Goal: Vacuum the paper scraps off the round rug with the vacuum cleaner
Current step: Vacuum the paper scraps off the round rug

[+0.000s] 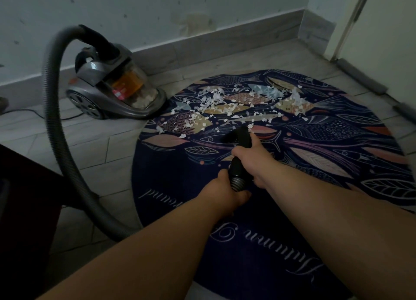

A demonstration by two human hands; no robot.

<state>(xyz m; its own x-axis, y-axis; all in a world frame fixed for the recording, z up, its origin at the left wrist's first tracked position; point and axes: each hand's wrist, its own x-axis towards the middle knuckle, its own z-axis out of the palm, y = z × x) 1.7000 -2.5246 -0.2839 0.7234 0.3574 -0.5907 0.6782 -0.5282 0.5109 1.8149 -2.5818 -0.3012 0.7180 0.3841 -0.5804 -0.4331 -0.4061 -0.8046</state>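
A round dark-blue rug [304, 221] with a fish pattern lies on the tiled floor. White paper scraps [225, 101] are strewn over its far half. My right hand [254, 158] grips the black nozzle handle [238, 140], whose tip points at the nearest scraps. My left hand [225, 191] holds the ribbed end of the grey hose [58, 124] just behind it. The hose loops left and up to the grey canister vacuum cleaner [114, 90], which stands on the floor beside the rug's far left edge.
A wall with a grey skirting board [202, 41] runs behind the vacuum and rug. A door frame [351, 23] and grey draught strips [362, 77] lie at the right. Dark furniture [20, 200] fills the lower left. A black cord [33, 113] trails on the floor at left.
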